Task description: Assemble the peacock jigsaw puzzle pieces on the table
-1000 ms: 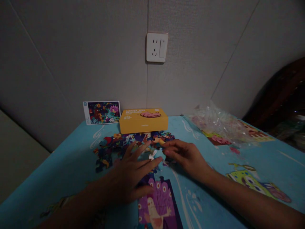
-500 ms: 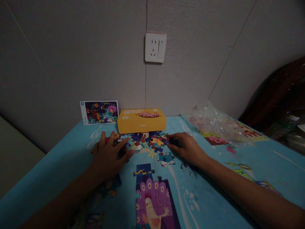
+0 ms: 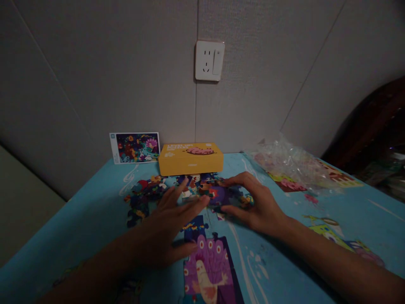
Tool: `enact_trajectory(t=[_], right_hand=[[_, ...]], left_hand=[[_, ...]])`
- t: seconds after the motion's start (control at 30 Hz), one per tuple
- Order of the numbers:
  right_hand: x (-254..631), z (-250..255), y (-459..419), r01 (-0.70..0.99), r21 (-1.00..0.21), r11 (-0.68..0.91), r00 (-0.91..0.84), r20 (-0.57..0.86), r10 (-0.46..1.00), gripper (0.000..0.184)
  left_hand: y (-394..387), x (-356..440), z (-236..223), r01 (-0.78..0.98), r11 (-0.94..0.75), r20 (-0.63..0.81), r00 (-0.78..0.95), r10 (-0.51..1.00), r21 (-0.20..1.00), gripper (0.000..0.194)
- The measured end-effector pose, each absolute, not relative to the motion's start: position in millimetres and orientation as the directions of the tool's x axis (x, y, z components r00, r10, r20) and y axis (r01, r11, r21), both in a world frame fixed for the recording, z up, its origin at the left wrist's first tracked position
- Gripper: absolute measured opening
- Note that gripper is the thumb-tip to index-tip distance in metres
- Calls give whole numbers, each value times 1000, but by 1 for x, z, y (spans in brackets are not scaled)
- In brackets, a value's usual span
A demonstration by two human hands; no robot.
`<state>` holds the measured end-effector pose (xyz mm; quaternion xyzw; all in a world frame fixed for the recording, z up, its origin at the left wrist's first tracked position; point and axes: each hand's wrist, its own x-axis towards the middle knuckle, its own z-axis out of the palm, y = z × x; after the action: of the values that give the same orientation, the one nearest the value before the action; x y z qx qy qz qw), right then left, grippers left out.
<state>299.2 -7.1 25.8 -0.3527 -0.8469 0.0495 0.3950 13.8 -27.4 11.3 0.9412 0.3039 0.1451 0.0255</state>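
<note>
My left hand [image 3: 171,223] reaches over the puzzle pieces with its fingers spread and nothing in it, its fingertips close to a purple and orange puzzle piece [image 3: 218,194]. My right hand [image 3: 257,202] is curved round that piece from the right, thumb below and fingers above; the grip is partly blurred. Loose puzzle pieces [image 3: 142,194] lie in a heap behind and left of my left hand. In front of me lies a joined puzzle section [image 3: 209,266] with a purple, many-eyed creature. My right hand and the purple piece partly hide a small teal cluster.
A yellow puzzle box [image 3: 191,162] stands at the back against the wall. Left of it leans a picture card [image 3: 137,147]. A crumpled clear plastic bag [image 3: 291,164] lies at the back right on the blue patterned tablecloth [image 3: 281,261]. A wall socket [image 3: 209,61] is above.
My left hand has moved right, off the left part of the heap, toward my right hand. The purple and orange piece now shows at my right fingers. The view has shifted slightly.
</note>
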Motion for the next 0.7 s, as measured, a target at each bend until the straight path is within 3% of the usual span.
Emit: enact_trajectory(t=[0.13, 0.3, 0.43, 0.57, 0.7], right_hand=[[286, 21, -12, 431, -370, 823, -547, 618, 564, 49], [295, 12, 4, 677, -343, 652, -408, 563, 719, 54], [305, 2, 21, 828, -287, 482, -323, 458, 828, 55], [305, -3, 28, 832, -318, 455, -341, 354, 871, 37], [302, 1, 27, 800, -337, 496, -372, 370, 851, 21]], left_hand=[[-28, 15, 9, 518, -848, 253, 811, 528, 113, 92], [-19, 10, 5, 732, -678, 398, 605, 690, 64, 65], [-8, 6, -1, 907, -414, 367, 359, 858, 82, 56], [-5, 5, -6, 943, -325, 341, 285, 896, 65, 42], [-6, 4, -7, 937, -342, 341, 301, 891, 66, 49]])
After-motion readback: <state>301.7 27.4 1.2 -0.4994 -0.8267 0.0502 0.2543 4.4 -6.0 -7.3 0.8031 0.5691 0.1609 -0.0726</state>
